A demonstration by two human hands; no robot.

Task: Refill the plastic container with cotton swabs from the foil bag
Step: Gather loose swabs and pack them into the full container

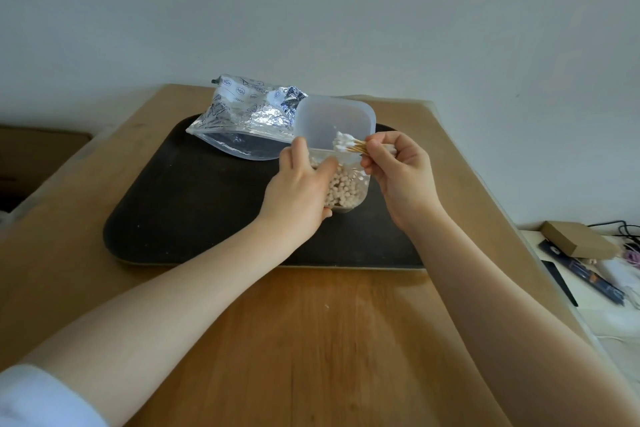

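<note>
Gripping container (pixel 349 198) left hand (pixel 298 191); right hand (pixel 401 173) pinching swabs (pixel 348 144) above rim; foil bag (pixel 249 121) beside.

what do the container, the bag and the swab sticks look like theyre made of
Container: frosted translucent plastic; swab tips show through its wall. Foil bag: shiny crinkled metallised film with a clear lower panel. Swab sticks in the right hand: tan, likely wood or bamboo, tips white cotton.

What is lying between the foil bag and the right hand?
In the head view, the container's raised lid stands between the foil bag and the right hand, with the swab bundle before it.
</note>
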